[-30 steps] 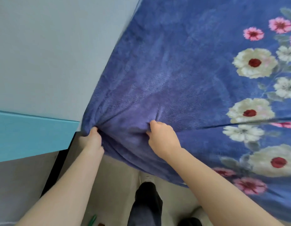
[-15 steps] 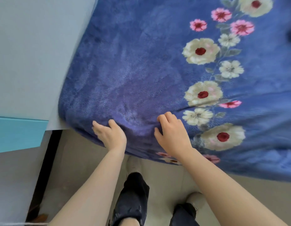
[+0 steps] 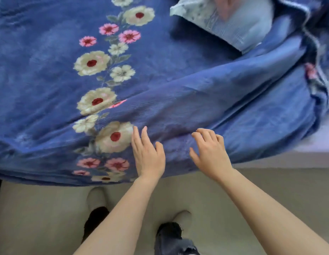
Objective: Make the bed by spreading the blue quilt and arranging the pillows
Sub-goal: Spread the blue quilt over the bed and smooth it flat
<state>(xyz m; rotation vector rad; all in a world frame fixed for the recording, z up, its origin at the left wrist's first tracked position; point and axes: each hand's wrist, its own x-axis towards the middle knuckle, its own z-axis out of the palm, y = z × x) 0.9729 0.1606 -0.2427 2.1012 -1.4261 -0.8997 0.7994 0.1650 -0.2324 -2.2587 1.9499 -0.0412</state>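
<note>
Resting on the near edge of the blue quilt (image 3: pixel 178 96), both hands are open and hold nothing. The left hand (image 3: pixel 148 155) lies flat with straight fingers (image 3: pixel 137 137) just beside a big cream flower (image 3: pixel 114 137). The right hand (image 3: pixel 209 150) has its fingers spread and a little bent over a fold of the quilt. A pale pillow (image 3: pixel 233 24) lies on the quilt at the far right. Below the quilt edge is the floor (image 3: pixel 31 218), with the person's feet.
</note>
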